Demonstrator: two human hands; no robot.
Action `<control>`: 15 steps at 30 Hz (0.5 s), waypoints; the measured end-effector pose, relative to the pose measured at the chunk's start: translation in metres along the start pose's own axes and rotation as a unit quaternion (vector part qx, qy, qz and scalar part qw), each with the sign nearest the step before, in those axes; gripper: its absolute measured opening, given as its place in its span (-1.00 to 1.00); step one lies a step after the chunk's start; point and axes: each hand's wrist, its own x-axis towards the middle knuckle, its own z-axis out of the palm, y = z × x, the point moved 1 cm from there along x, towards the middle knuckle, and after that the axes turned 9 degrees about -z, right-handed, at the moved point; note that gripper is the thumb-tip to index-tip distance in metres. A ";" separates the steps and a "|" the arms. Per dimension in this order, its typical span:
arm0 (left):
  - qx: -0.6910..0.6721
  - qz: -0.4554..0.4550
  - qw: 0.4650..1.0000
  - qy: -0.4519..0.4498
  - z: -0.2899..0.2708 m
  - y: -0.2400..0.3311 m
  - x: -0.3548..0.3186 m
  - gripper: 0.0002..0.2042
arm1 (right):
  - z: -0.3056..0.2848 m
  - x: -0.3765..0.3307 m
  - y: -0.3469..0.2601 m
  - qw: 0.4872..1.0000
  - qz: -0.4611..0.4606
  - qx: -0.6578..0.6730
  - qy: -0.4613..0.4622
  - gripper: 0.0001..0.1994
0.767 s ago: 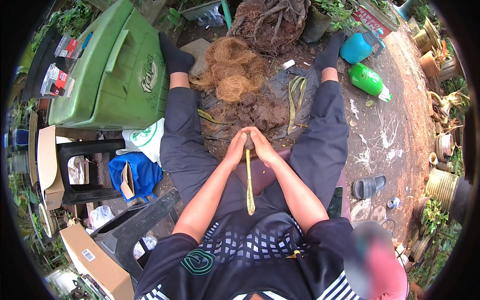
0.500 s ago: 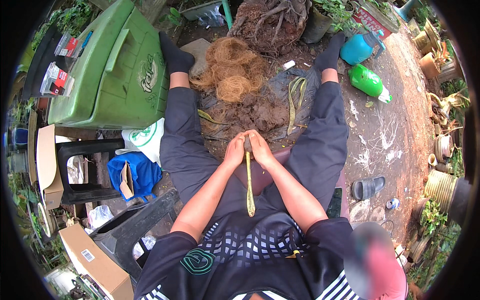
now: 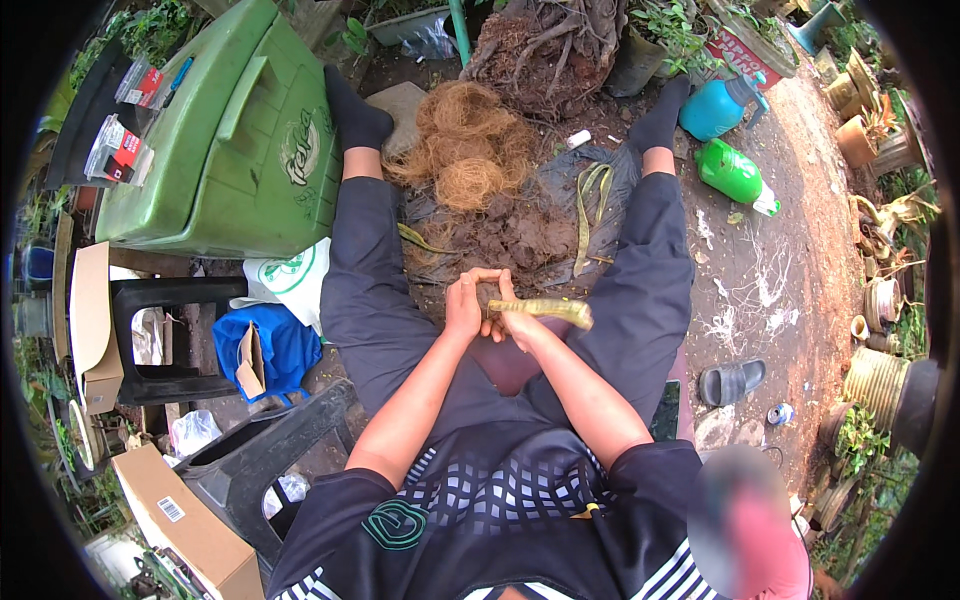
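My left hand [image 3: 462,304] and my right hand [image 3: 513,316] meet between my knees, fingers curled round a brown lump of soil [image 3: 487,296]. From this lump a yellow-green plant stem [image 3: 545,310] sticks out to the right, lying across my right hand. My fingers hide most of the lump. Just beyond my hands a heap of moist dark soil [image 3: 530,232] rests on a black plastic sheet [image 3: 612,190]. Behind the heap lies a tangle of brown coconut fibre [image 3: 468,150]. A long yellow-green leaf strip [image 3: 592,215] curls at the sheet's right.
A large green cooler box [image 3: 240,150] stands left of my leg, near black stools [image 3: 270,470] and a blue bag [image 3: 268,350]. On the right are a teal jug [image 3: 715,108], a green bottle [image 3: 732,170] and a grey slipper [image 3: 732,381]. A root mass [image 3: 545,55] sits at the back.
The stem has swung from pointing toward my body to pointing right, across my right hand. My hands have turned the soil lump and shifted their fingers on it.
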 end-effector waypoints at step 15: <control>-0.043 -0.095 0.994 0.028 -0.003 -0.016 0.010 -0.20 | -0.003 0.009 -0.001 0.961 -0.026 -0.244 0.131 -0.14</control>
